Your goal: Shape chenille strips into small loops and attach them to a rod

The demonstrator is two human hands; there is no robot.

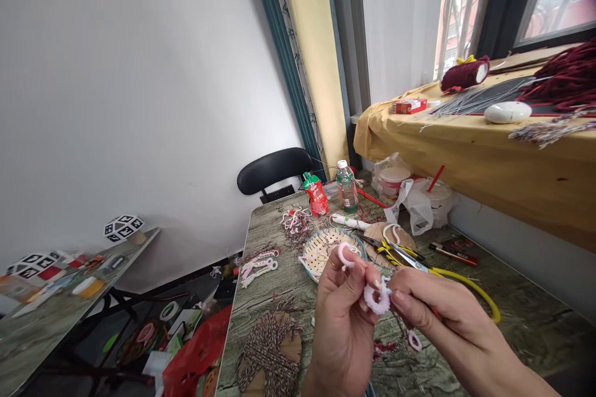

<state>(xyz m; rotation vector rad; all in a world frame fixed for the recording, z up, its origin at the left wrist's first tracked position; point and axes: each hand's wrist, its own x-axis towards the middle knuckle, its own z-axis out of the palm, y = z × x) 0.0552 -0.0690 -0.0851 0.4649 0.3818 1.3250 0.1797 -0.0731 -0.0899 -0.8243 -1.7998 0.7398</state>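
My left hand (342,316) and my right hand (433,310) meet above the table (512,322), both pinching a small fuzzy pink ring (377,299). A second pink loop (345,254) sticks up from my left fingers. Right behind the hands lies a small woven basket (321,248), and beside it yellow-handled scissors (400,254) and a yellow cord (470,288). A tiny pink loop (414,341) lies on the table under my right hand.
Twisted yarn on cardboard (267,347) lies front left. Pink loops (258,263), a red pouch (317,194), a bottle (347,186) and plastic bags (419,201) sit farther back. A black chair (272,170) stands behind the table; a yellow-draped ledge (488,149) runs at right.
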